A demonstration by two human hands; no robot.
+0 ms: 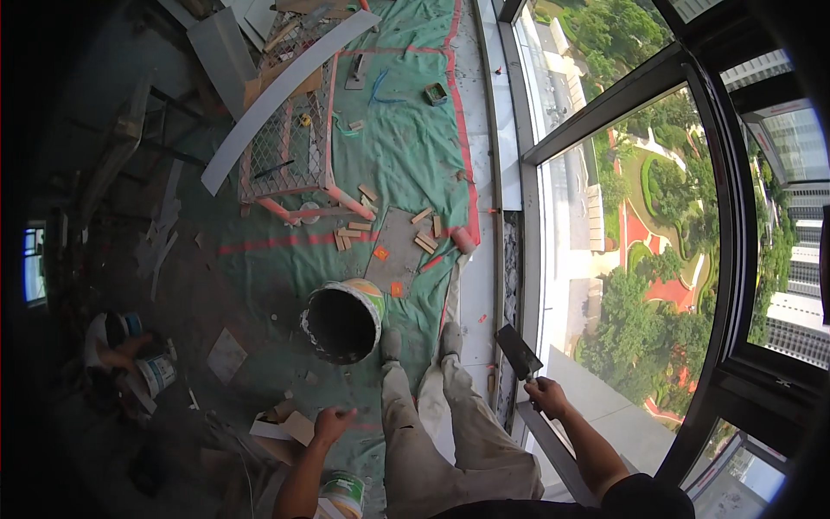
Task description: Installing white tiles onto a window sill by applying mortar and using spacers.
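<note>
My right hand (548,396) grips the handle of a trowel (519,349) with a dark, flat rectangular blade. The blade is raised over the narrow strip beside the window frame and points away from me. My left hand (333,425) hangs over the floor left of my legs, its fingers curled in and nothing showing in them. Ahead of it stands a large bucket (374,299) with a dark inside, close to my left shoe. Near my left forearm are an opened cardboard box (298,427) and another bucket (344,490) with a green and white label.
A green sheet (406,164) with red bands covers much of the floor. On it are a mesh-topped frame (290,156), a long pale strip (285,99), small wood blocks (425,242) and a red roller-shaped piece (464,240). Tall windows (640,216) border the right. A person (121,355) is by buckets at left.
</note>
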